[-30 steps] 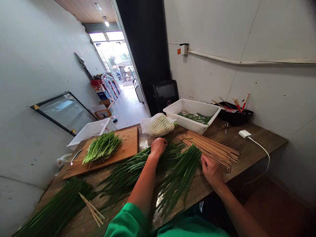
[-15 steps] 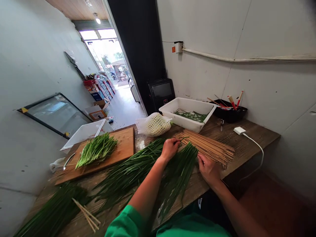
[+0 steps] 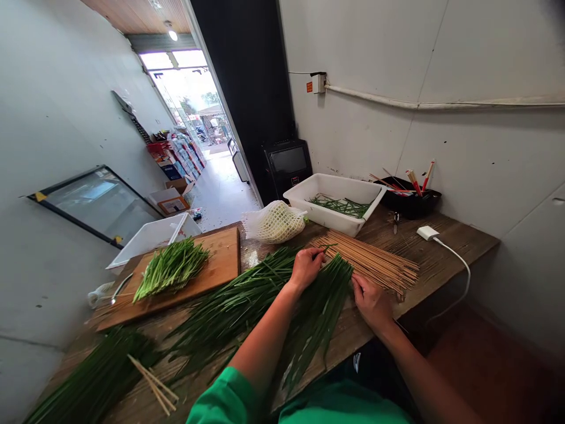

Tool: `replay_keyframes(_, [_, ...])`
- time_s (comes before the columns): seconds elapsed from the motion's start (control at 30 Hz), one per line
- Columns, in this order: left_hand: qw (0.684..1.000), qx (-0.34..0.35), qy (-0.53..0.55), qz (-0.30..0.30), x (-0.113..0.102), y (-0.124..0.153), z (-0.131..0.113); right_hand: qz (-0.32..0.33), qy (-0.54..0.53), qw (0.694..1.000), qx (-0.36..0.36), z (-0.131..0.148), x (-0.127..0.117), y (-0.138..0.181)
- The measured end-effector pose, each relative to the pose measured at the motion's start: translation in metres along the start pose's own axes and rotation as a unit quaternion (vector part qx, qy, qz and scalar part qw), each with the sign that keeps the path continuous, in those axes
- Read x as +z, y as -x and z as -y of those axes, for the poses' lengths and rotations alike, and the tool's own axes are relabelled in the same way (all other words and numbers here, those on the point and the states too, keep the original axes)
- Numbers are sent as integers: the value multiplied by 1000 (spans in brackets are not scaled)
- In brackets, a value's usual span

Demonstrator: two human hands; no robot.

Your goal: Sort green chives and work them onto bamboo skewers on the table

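My left hand (image 3: 306, 268) is closed in a pinch on a garlic chive blade (image 3: 329, 247) above the loose end of a chive bundle. The garlic chive bundle (image 3: 324, 300) lies between my forearms, its cut ends toward the sticks and its leaves trailing to the table's front edge. At the bundle's right side my right hand (image 3: 373, 301) is closed, thumb and fingertips against the cut ends; what it grips is hidden. Bamboo skewers (image 3: 371, 262) lie in a wide pile just beyond both hands. More garlic chives (image 3: 242, 300) spread left of my left forearm.
A cutting board (image 3: 225, 250) holds cut green stalks (image 3: 172, 268). Behind stand a white tub (image 3: 318, 219) with green pieces, a net-wrapped bundle (image 3: 276, 222) and a black bowl (image 3: 415, 204). A white charger (image 3: 427, 233) lies right; dark chives (image 3: 97, 371) and pale sticks (image 3: 154, 386) lie front left.
My left hand has shifted very slightly to the right. My right hand and the chive bundle look almost unchanged; the whole view has moved slightly.
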State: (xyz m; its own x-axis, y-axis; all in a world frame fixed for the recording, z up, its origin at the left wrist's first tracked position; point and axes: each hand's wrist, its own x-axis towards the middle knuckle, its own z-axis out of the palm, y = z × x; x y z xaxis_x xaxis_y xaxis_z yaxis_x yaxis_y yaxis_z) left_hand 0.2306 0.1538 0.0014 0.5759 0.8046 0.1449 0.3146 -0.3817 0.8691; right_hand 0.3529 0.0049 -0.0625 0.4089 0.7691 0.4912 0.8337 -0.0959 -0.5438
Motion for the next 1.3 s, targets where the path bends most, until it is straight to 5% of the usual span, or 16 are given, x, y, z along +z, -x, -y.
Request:
replay_keyframes(0.57, [994,59,-88,-26,0,1,2,-4,33,999,-16,1,-1,0])
replay_keyframes(0.8, [966,121,-202,108,-4,10,-13,-11,23,1000,-8,-3,0,1])
replay_keyframes(1.07, [893,-50,-445,38,-76,-2,-5,-12,24,1000,-15,-5,2,1])
replay_keyframes(1.2, [869,-123,-473,71,-81,-5,10,-16,31,999,-20,-4,1,0])
replay_keyframes(1.3, [876,-115,-460,86,-80,-5,18,-16,35,999,-24,-4,1,0])
